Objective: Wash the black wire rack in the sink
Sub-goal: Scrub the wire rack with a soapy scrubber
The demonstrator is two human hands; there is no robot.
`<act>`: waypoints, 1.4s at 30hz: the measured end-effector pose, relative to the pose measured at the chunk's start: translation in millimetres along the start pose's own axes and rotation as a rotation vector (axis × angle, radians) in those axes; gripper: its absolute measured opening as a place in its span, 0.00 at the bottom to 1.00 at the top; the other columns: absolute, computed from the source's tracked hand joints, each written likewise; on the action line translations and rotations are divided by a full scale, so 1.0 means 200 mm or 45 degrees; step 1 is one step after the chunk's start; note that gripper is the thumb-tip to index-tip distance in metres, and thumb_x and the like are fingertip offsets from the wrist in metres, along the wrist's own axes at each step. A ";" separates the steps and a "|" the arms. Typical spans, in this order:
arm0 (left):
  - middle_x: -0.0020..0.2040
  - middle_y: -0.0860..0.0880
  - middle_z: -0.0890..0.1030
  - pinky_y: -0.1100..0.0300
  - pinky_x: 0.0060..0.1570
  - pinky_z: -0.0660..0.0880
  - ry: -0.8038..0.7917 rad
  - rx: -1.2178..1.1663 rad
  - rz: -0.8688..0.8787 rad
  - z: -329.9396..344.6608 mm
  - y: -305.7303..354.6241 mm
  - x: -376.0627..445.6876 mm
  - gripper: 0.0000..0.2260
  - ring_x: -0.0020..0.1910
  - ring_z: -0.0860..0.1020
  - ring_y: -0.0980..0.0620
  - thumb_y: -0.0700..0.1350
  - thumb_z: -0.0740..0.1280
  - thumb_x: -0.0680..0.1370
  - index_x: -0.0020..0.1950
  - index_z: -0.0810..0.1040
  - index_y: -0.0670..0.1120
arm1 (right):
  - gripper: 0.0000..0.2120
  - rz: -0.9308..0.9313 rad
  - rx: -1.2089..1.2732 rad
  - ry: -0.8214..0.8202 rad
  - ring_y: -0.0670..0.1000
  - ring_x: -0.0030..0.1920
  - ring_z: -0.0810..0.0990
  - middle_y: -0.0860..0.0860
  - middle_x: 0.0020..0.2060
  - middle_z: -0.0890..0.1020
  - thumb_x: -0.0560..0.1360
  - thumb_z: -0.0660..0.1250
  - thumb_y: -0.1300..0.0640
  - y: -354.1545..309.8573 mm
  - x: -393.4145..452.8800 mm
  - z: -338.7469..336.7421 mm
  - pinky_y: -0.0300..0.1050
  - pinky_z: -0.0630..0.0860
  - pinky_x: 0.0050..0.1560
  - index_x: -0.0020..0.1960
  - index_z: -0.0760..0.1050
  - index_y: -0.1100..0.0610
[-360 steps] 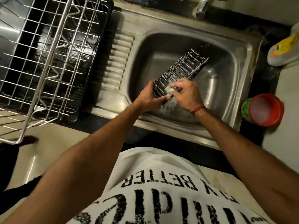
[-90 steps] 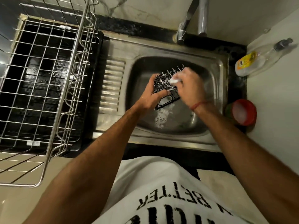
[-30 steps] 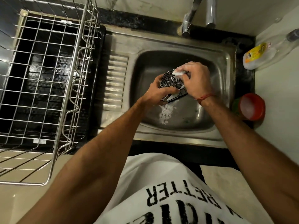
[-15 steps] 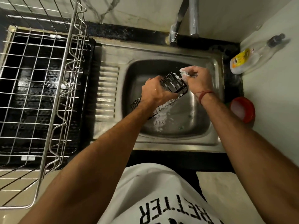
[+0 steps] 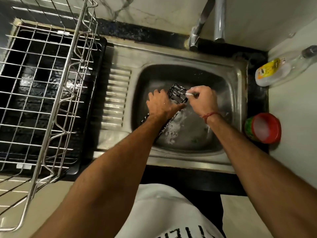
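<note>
Two hands: left hand (image 5: 160, 104) grips black wire rack (image 5: 177, 93), right hand (image 5: 203, 100) pinches sponge (image 5: 188, 94).

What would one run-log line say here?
left hand holds black wire rack | right hand scrubs it, scrubber | over sink

Steel dish drainer (image 5: 42, 93) on black tray (image 5: 89, 103); chrome tap (image 5: 218, 19); clear bottle (image 5: 281, 67) lying; red-rimmed tub (image 5: 264, 127).
</note>
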State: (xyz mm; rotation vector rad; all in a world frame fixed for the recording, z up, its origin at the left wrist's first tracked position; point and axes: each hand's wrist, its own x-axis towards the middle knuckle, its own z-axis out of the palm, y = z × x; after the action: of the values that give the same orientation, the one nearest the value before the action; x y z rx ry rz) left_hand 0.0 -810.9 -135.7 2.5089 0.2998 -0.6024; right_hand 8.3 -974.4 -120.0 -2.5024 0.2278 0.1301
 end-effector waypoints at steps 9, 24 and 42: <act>0.78 0.44 0.75 0.46 0.77 0.72 -0.072 -0.345 0.002 0.05 -0.40 -0.30 0.44 0.75 0.75 0.45 0.63 0.79 0.76 0.85 0.66 0.49 | 0.15 -0.052 0.049 0.028 0.41 0.50 0.85 0.46 0.49 0.88 0.73 0.76 0.65 0.06 0.12 -0.04 0.40 0.82 0.58 0.58 0.86 0.52; 0.81 0.39 0.59 0.41 0.82 0.60 -0.217 -0.269 -0.005 0.25 -0.38 -0.27 0.47 0.80 0.63 0.33 0.66 0.70 0.81 0.90 0.43 0.57 | 0.09 -0.747 -0.239 -0.289 0.54 0.55 0.79 0.52 0.55 0.85 0.78 0.71 0.60 0.23 -0.14 0.09 0.50 0.77 0.57 0.58 0.85 0.54; 0.81 0.37 0.59 0.35 0.80 0.61 -0.253 -0.272 -0.043 0.25 -0.37 -0.26 0.44 0.79 0.63 0.29 0.66 0.68 0.82 0.89 0.44 0.59 | 0.07 -0.499 -0.331 -0.057 0.56 0.51 0.78 0.52 0.52 0.85 0.79 0.68 0.57 0.22 0.02 0.07 0.53 0.76 0.51 0.54 0.82 0.51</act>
State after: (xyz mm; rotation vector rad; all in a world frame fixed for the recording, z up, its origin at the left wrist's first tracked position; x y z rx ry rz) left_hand -88.5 -781.5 -182.6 2.2241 0.3145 -0.7839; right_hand 3.8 -1000.4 -157.3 -2.7428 -0.3185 0.0568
